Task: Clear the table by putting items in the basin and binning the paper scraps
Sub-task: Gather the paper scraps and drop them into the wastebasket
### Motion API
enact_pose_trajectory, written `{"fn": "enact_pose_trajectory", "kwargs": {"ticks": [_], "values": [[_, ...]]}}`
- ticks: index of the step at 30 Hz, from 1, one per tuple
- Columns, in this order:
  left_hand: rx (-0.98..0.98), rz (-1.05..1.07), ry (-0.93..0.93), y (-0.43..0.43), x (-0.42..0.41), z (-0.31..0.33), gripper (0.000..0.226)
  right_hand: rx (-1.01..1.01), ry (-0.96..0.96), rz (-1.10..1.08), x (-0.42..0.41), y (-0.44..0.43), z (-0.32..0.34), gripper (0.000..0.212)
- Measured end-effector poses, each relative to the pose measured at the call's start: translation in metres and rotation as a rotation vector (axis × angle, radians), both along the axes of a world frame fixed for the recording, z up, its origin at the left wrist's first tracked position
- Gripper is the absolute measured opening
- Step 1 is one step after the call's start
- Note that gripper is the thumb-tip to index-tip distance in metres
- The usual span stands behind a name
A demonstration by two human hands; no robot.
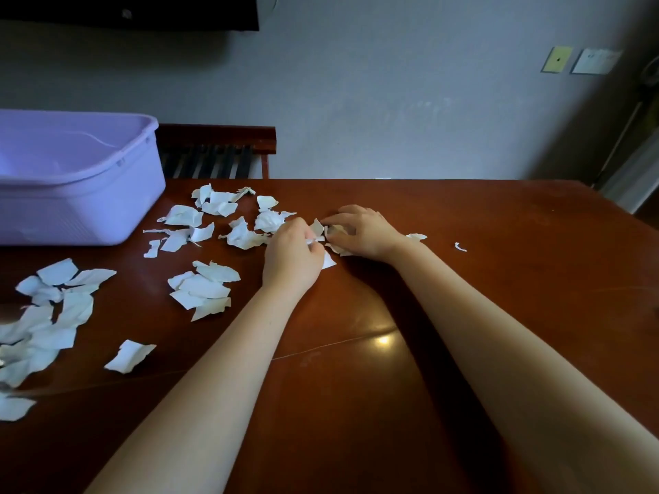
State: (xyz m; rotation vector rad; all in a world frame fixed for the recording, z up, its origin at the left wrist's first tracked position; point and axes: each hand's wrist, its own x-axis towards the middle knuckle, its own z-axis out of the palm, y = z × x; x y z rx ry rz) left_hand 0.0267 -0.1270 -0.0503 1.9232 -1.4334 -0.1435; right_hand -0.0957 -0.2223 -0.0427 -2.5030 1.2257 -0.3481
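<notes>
My left hand (292, 254): it sits near the middle of the table (499, 279), fingers curled in, with thumb and fingertips pinching a small white scrap (313, 241).
My right hand (360, 231): it is just beside the left one, a little nearer the far edge. My fingers bend down and curl round some crumpled scraps (335, 230), and more torn bits poke out from under my palm and wrist.
Gap between hands: a greyish piece (316, 228) stands tilted there, touching my fingertips.
Paper scraps (210, 290): torn white pieces lie over the left half of the table. One cluster is left of my hands toward the far edge, one small pile is nearer me, and a thick heap runs along the left edge.
Single scrap (130, 356): it lies alone between the left-edge heap and my left forearm.
Stray curl (460, 247): a tiny white sliver lies to the right of my right wrist, apart from the rest.
Basin (89, 194): purple plastic, standing at the far left corner of the table. I cannot tell what is inside.
Slatted bench (217, 151): dark wood, behind the far edge and against the wall.
Wall plates (558, 59): two are mounted at the upper right.
</notes>
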Motion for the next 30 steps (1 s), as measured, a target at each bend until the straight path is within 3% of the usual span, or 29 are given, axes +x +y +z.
{"fn": "enact_pose_trajectory", "kwargs": {"ticks": [3,7,13,16,21,26,30], "values": [[-0.008,0.012,0.061,0.006,0.006,0.002,0.011,-0.018,-0.046,0.009,-0.002,0.011,0.0,0.032],[0.028,0.061,-0.146,0.004,0.02,0.001,0.036,-0.1,-0.04,-0.062,-0.004,0.025,-0.004,0.026],[0.319,0.007,-0.227,-0.02,0.033,0.002,0.074,-0.32,0.006,-0.181,-0.002,0.038,-0.009,0.03],[0.399,-0.034,-0.268,-0.029,0.03,0.002,0.064,-0.381,0.048,-0.172,-0.001,0.038,-0.011,0.031],[0.185,-0.034,-0.42,-0.027,0.024,0.0,0.041,-0.34,-0.001,-0.179,0.0,0.036,-0.01,0.02],[0.127,-0.073,-0.31,-0.023,0.02,0.002,0.033,-0.378,0.047,-0.252,0.0,0.042,-0.009,0.023],[0.113,-0.092,-0.348,-0.021,0.019,0.003,0.022,-0.367,0.008,-0.278,0.001,0.044,-0.007,0.018]]}}
